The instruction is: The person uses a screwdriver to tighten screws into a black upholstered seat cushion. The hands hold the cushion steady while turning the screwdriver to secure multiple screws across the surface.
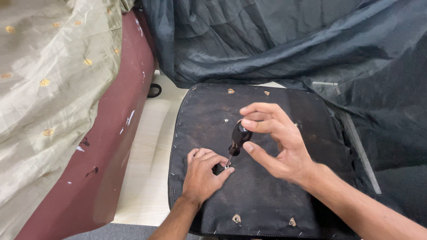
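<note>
Nearest the camera, the left hand (pixel 202 173) pressed curled fingers around a small screw on the black seat panel (pixel 267 200) lying at the tabletop (pixel 147 169) edge, while the right hand (pixel 278 140) pinched the upright black-handled screwdriver (pixel 237 143).

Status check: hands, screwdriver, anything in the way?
Right hand grips screwdriver, tip down on seat panel. Left hand steadies the tip. Dark cloth lies behind, off the work.
</note>
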